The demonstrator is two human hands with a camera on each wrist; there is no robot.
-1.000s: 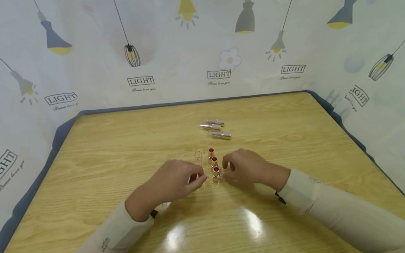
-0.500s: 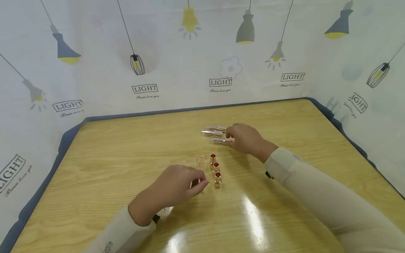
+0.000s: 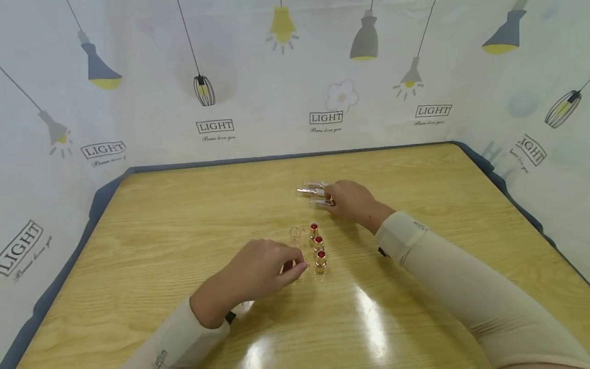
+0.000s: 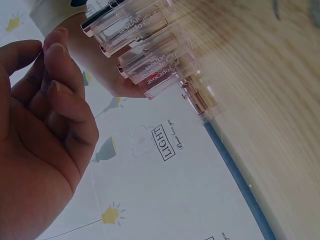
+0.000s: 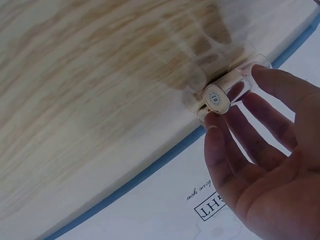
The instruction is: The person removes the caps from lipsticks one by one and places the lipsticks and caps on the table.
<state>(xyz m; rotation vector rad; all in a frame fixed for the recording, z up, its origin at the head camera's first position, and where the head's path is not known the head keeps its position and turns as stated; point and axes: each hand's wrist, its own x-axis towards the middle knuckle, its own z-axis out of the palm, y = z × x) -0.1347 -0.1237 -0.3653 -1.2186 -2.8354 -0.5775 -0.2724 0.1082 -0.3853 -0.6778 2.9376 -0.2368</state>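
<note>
Head view: the right hand (image 3: 352, 201) is at the back of the wood-grain counter (image 3: 184, 215), its fingers closed about the nearest lying tube (image 3: 321, 203); the right wrist view shows that tube between thumb and fingers. The other two lying tubes (image 3: 308, 192) are just beyond it. Nearer the person, three red-topped tubes (image 3: 318, 242) stand upright in a row, a clear cylinder (image 3: 295, 234) beside them. The left hand (image 3: 258, 266) is near these, fingers loosely bent, holding nothing.
</note>
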